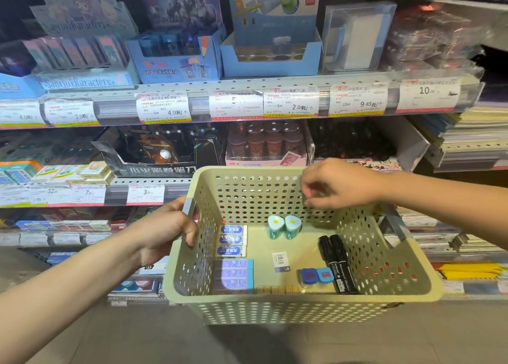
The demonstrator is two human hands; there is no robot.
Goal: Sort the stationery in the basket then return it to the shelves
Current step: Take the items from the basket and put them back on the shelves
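A pale green perforated basket [302,303] is held up in front of the shelves. My left hand [167,229] grips its left handle. My right hand [338,183] hovers over the basket's far rim, fingers curled and loosely apart, holding nothing. Inside lie three blue-and-white erasers [233,240], three purple-blue erasers [233,275], two teal drop-shaped sharpeners [284,226], two black permanent markers [339,263], two small blue round-cornered items [317,275], a row of small tan blocks [277,289] and a loose label [281,260].
Store shelves [247,88] with price tags face me. A light-blue display box [272,50] with empty round slots stands on the upper shelf. A pink box of sharpeners [266,146] and eraser boxes [74,172] sit on the middle shelf. Notebooks are stacked at right.
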